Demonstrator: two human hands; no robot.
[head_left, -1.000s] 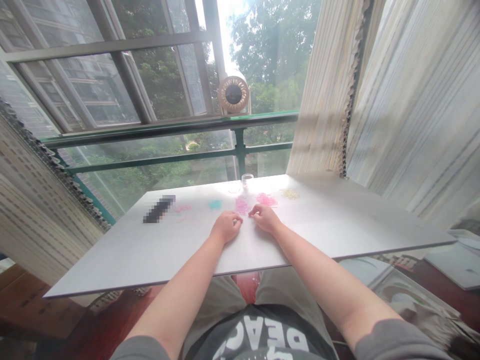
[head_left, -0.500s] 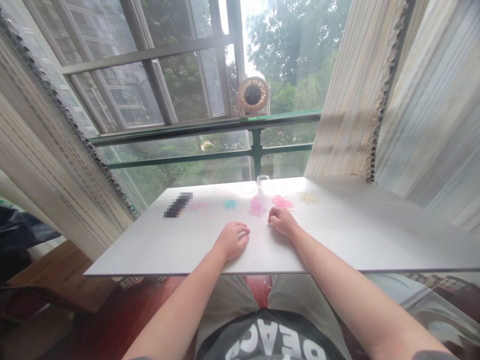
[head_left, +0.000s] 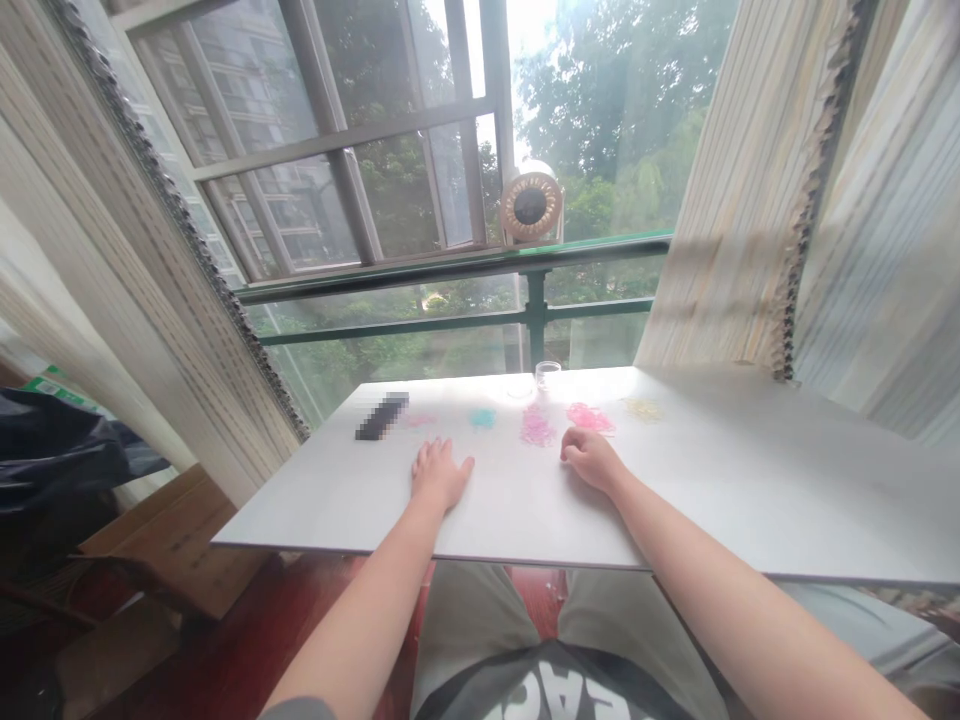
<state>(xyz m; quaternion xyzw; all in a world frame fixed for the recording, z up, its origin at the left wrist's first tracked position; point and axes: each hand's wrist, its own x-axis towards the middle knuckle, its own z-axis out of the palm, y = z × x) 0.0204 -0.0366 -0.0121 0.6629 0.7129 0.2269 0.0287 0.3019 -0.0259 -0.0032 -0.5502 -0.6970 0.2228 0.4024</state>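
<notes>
My left hand (head_left: 441, 474) is over the left part of the white table (head_left: 495, 510), its fingers spread just short of a sparse pink pile (head_left: 421, 421). My right hand (head_left: 590, 458) rests on the table with its fingers curled closed; whatever they may hold is hidden. Right behind it lies a bright pink pile (head_left: 589, 417) of small thin pieces. A purple-pink pile (head_left: 536, 427) is to its left, and a teal pile (head_left: 484, 418) lies farther left. A pale yellow pile (head_left: 643, 409) lies to the right. The pieces are too small to name.
A clear glass or jar (head_left: 547, 375) stands at the table's back edge, beside a faint round clear thing (head_left: 520, 392). A blurred-out dark oblong (head_left: 382, 416) lies at the left. Beyond are a small fan (head_left: 532, 206), a green railing (head_left: 535, 310) and curtains (head_left: 712, 230).
My left hand has moved left and forward, from beside my right hand toward the sparse pink pile, and its fingers have spread. My right hand stays closed near the bright pink pile. The view has shifted slightly.
</notes>
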